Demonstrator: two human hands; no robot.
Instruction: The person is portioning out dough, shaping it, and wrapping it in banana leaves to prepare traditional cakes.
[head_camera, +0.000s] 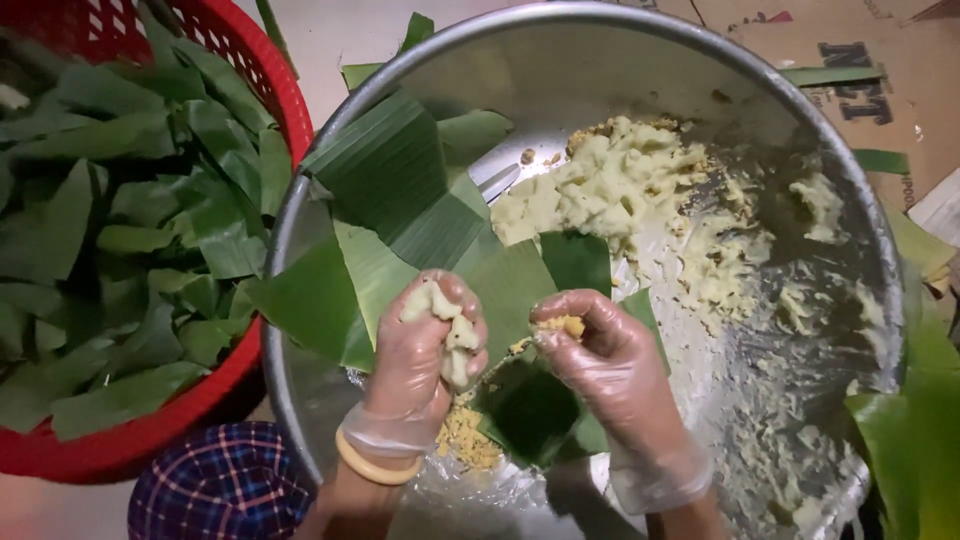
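Note:
Both my hands wear thin clear gloves and work over a large steel basin (300, 210). My left hand (425, 350) is closed around a lump of pale yellow dough (455, 345) that squeezes out between the fingers. My right hand (600, 355) pinches a small clump of crumbly yellow filling (565, 325) in its fingertips. Beneath the hands lie several banana leaf pieces (390, 190), with more filling crumbs (465, 435) on a dark leaf. A big mass of the pale dough (610, 185) sits in the basin's middle.
A red plastic basket (270, 90) full of cut green leaves (120, 230) stands left of the basin. Cardboard (850, 60) lies at the upper right, loose leaves (915, 440) at the right edge. A checked cloth (220, 485) shows at the bottom left.

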